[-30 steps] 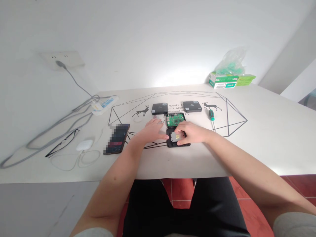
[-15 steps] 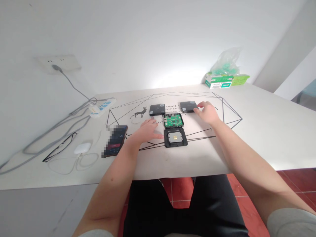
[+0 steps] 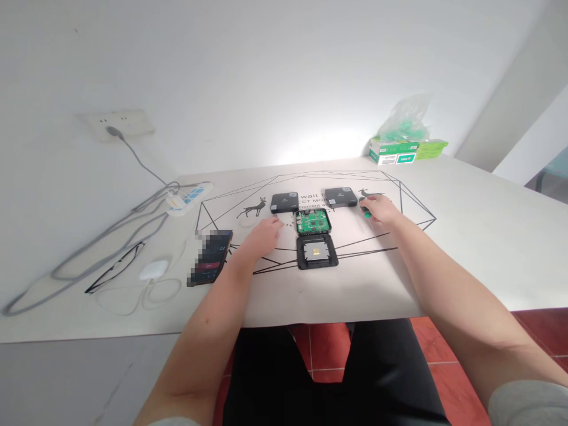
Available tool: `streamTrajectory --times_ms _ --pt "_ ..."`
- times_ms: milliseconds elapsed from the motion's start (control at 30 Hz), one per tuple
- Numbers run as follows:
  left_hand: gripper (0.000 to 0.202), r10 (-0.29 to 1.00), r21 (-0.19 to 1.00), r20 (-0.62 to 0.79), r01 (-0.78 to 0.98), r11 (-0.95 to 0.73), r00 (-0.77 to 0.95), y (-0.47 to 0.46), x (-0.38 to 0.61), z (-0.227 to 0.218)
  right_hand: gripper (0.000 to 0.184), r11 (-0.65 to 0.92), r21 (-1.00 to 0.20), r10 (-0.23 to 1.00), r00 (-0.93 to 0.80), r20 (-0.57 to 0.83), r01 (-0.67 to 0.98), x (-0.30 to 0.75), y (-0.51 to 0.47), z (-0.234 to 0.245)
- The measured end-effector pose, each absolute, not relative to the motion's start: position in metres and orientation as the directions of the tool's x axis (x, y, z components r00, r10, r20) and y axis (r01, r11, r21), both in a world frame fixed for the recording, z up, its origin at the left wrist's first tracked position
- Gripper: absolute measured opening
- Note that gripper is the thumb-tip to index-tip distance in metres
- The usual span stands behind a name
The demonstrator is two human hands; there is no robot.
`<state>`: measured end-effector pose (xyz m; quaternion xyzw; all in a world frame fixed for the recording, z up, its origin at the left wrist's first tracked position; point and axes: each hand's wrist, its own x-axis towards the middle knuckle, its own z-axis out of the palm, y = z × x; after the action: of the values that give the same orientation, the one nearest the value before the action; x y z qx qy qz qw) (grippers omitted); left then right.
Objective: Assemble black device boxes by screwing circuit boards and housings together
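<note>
My right hand (image 3: 380, 209) is closed round a small green-and-black object (image 3: 367, 214), mostly covered by the fingers, to the right of a closed black box (image 3: 341, 197). My left hand (image 3: 264, 235) rests on the table with its fingers drawn together; whatever they hold, if anything, is hidden. Just right of its fingertips lie several tiny dark pieces, perhaps screws (image 3: 289, 224). Between the hands sits an opened black case with a green circuit board (image 3: 313, 221). Nearer to me lies its black cover with a metal plate (image 3: 316, 250). Another closed black box (image 3: 284, 202) stands behind my left hand.
On the left are a phone (image 3: 212, 258), glasses (image 3: 114, 267), a white case (image 3: 151, 270) with a thin cable, and a power strip (image 3: 190, 198) with grey cords. Green-and-white boxes (image 3: 394, 151) under a plastic bag (image 3: 404, 118) stand at the back right.
My right hand has left the right black box and moved right, where it now grips the green-and-black object. My left hand's spread fingers have drawn together, its thumb away from the cover.
</note>
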<state>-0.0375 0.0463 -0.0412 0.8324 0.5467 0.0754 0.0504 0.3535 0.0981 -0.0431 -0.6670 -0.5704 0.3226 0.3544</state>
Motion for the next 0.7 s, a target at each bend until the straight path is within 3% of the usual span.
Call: streamTrajectory --times_ms 133,233,267,333,400,567,700 --pt "0.06 0.928 0.108 0.07 0.922 -0.372 0.366 0.048 -0.037 -0.042 0.009 -0.087 -0.97 0.995 0.075 -0.071 0.226 0.327 0.088 -0.037" --pt "0.058 0.927 0.026 0.055 0.927 -0.374 0.372 0.049 -0.034 -0.042 0.009 -0.103 -0.99 0.995 0.024 -0.101 0.091 0.3 0.076 -0.035" --pt "0.057 0.925 0.011 0.059 0.926 -0.377 0.376 0.049 -0.033 -0.043 0.011 -0.133 -0.99 0.991 0.0 -0.133 -0.038 0.291 0.072 -0.034" --pt "0.052 0.921 0.007 0.075 0.924 -0.383 0.381 0.05 -0.031 -0.044 0.02 -0.139 -0.968 0.99 -0.061 -0.129 -0.207 0.276 0.063 -0.034" --pt "0.048 0.916 0.029 0.084 0.918 -0.395 0.391 0.051 -0.031 -0.044 0.029 -0.106 -0.957 0.993 -0.084 -0.086 -0.269 0.263 0.056 -0.034" --pt "0.043 0.901 0.046 0.093 0.902 -0.429 0.424 0.052 -0.03 -0.046 0.042 0.054 -0.982 0.992 -0.105 0.074 -0.18 0.245 0.048 -0.04" --pt "0.041 0.891 0.06 0.105 0.891 -0.449 0.442 0.053 -0.028 -0.048 0.041 0.218 -0.956 0.969 -0.16 0.188 0.197 0.243 0.05 -0.047"
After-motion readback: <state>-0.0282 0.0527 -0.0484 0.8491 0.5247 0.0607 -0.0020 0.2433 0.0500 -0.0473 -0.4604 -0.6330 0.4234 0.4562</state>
